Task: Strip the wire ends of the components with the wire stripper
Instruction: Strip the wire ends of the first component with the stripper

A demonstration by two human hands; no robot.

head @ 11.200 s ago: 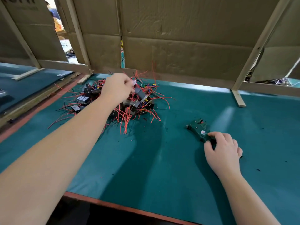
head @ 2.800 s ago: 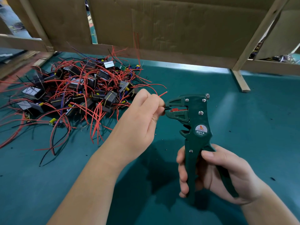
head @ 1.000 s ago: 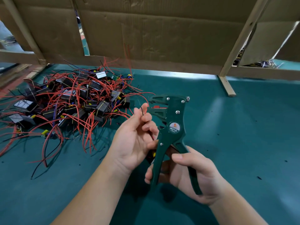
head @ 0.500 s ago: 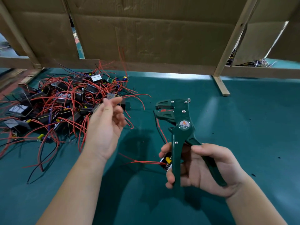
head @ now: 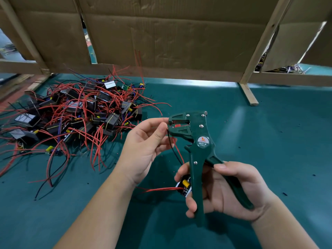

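Our right hand [head: 231,191] grips the dark-green wire stripper [head: 199,135] (plus a yellow-capped component [head: 185,184]); our left hand [head: 143,150] pinches its thin black wire [head: 171,148].

Your wire stripper [head: 199,130] was dark green all over, with a red insert at its mouth and a round white badge [head: 202,142] (red emblem, dark "W01A" lettering). The component [head: 185,185] showed yellow on white, and its wires [head: 158,189] ran red and black. The pile [head: 80,114] was black blocks tangled in red, flecked with yellow, on a teal mat [head: 269,141]. The cardboard [head: 170,42] was plain brown.
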